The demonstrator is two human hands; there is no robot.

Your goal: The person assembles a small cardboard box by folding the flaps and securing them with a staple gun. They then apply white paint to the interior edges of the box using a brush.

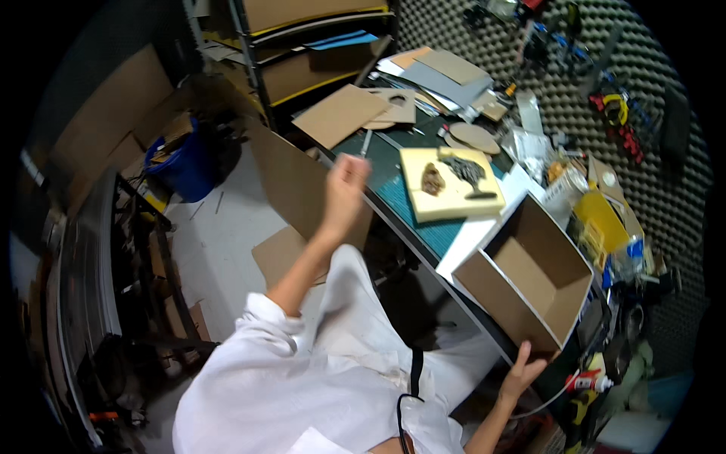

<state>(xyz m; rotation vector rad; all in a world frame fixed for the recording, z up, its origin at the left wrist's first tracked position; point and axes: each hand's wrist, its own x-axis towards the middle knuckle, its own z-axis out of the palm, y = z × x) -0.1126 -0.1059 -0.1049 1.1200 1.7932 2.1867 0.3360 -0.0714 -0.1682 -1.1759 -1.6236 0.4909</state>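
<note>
My left hand [346, 191] is raised over the table's near left edge, its fingers curled closed and slightly blurred. A thin silvery strip [367, 144] shows just beyond its knuckles; whether the hand holds it I cannot tell. My right hand [520, 373] is at the near corner of an open brown cardboard box [503, 303], thumb and fingers spread, with the thumb against or close to its side. The box has white edges and a divider. Left of it sits a pale yellow foam block [454, 208] bearing a brown lump [432, 180] and a dark grey tree-shaped piece [465, 172].
A green cutting mat [393, 191] lies under the foam. Cardboard sheets [344, 113] are piled at the far end. Bags, tools and a red-and-white bottle [588, 380] crowd the right side. A blue bin [185, 168] stands on the floor at left, near shelving [314, 76].
</note>
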